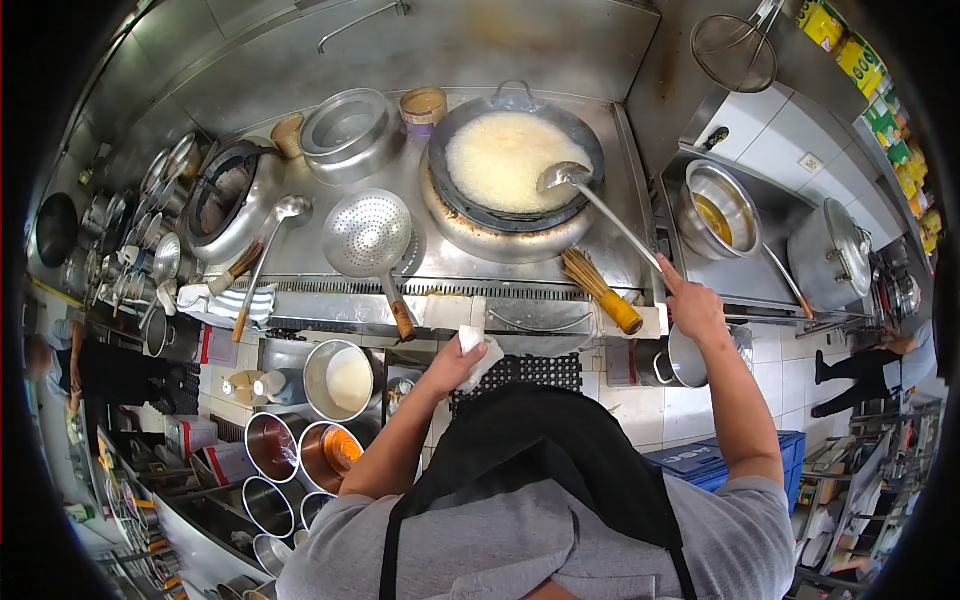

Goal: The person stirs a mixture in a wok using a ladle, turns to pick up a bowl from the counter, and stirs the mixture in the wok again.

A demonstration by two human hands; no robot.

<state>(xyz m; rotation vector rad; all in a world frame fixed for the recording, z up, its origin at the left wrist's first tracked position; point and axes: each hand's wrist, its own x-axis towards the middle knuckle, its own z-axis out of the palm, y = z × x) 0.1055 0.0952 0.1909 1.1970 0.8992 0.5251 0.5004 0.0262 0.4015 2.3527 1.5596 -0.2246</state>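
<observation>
The ladle (603, 210) runs forward and leftward from the right hand (695, 308), wrapped around its handle, its bowl over the wok (500, 221) of pale frothy liquid (510, 160) near the stove top's (622, 150) right edge. Before the front edge, the left hand (458, 362) clutches a white cloth (470, 340), near a perforated strainer's (367, 233) handle.

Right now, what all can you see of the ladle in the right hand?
The ladle looks grey and metallic: a rounded bowl on a long, straight handle. It slants from the right side of the wok toward the right hand, which grips the handle's near end. The bowl is at the edge of the pale foam; whether it dips in is unclear.
</observation>
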